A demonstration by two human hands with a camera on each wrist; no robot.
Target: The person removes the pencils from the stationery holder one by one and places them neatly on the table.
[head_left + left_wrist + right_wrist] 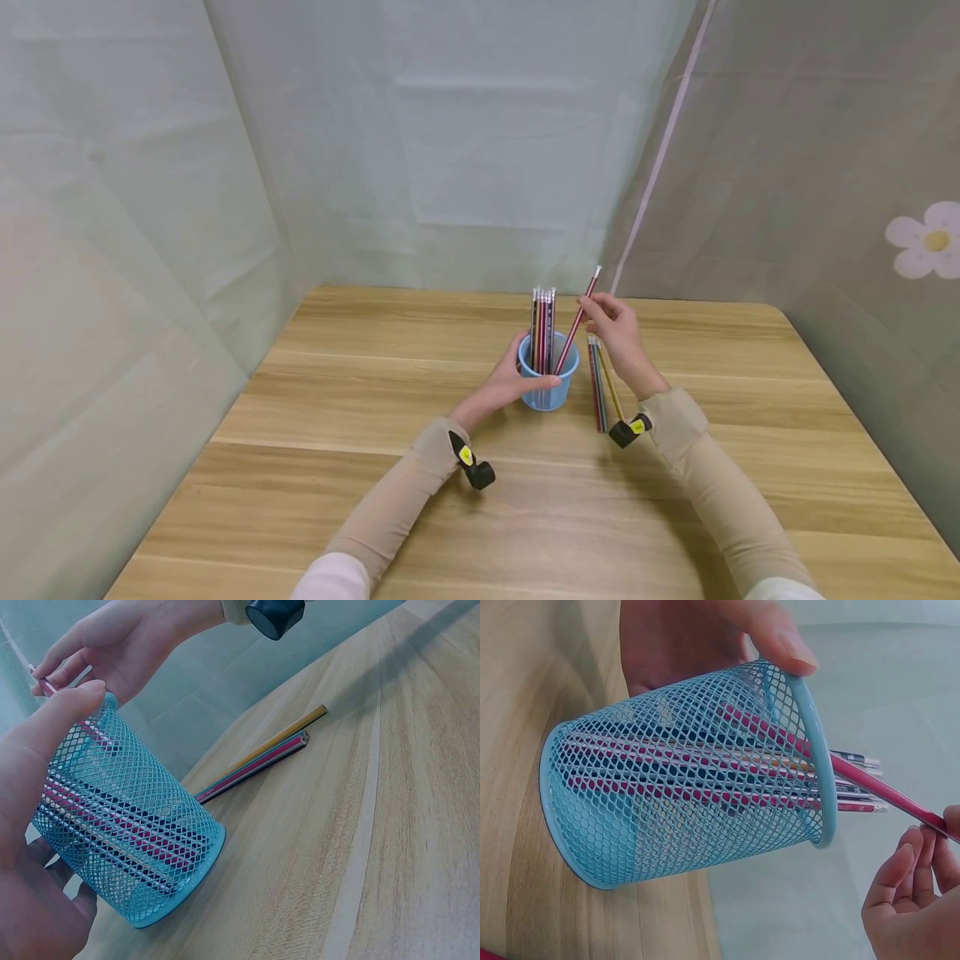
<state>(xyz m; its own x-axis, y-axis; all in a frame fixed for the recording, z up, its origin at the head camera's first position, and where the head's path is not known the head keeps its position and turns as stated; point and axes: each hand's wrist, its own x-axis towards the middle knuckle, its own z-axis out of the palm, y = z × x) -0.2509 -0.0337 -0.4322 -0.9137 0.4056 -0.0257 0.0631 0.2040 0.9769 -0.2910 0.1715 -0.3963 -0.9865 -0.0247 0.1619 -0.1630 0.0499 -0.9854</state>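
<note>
Light-blue openwork mesh, its holes small and diamond-like, makes up the cup (667,844) I see standing on the streaky wood-grain table (322,400); it flares from a narrower base to a smooth, rounded rim. On my head feed, the left hand (516,383) grips it, thumb across the near side of the rim, fingers curled around the far wall. The right hand (617,333) pinches a slim, glossy red pencil (575,330) between thumb and fingertips; it slants, lower end inside the cup, pale-tipped end up in the air. Through the mesh I make out a bundle of straight pencils (543,317), dark and red, their silvery ends above the rim. Just right of the cup lie loose pencils (597,387), red and teal side by side, and a yellow pencil (611,385) splayed at an angle.
</note>
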